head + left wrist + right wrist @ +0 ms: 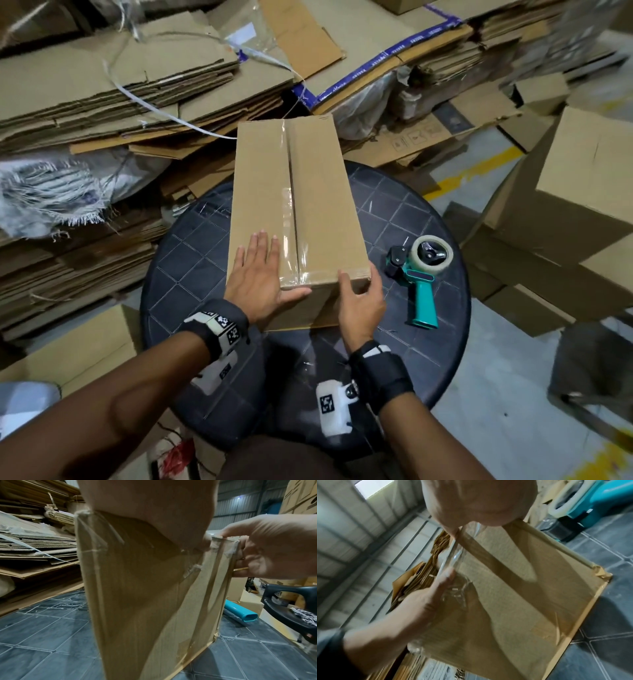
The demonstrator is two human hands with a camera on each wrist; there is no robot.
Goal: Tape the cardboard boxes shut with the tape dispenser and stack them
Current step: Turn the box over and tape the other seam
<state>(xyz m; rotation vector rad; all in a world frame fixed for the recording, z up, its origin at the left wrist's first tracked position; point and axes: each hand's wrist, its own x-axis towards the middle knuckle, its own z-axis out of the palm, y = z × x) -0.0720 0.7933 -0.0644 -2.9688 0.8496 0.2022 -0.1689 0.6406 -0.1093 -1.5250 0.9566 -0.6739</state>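
Flat cardboard piles (113,89) at far left; left hand (260,274) lies flat on the box (308,192) top w/ fingers straight & slightly apart, thumb on the near edge. Box sits on the round dark table (191,267), clear tape along its seam. Right hand (359,301) grips the near right corner, fingers curled round it; tape dispenser (419,274) lies on the table just right of the box, more boxes (582,178) far right.

No readable text; blue tape (404,46) print and flattened carton (419,135) symbols illegible.

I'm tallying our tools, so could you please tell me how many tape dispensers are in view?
1. The tape dispenser lies on the round dark table, right of the taped cardboard box. Others may be hidden among the cardboard piles.
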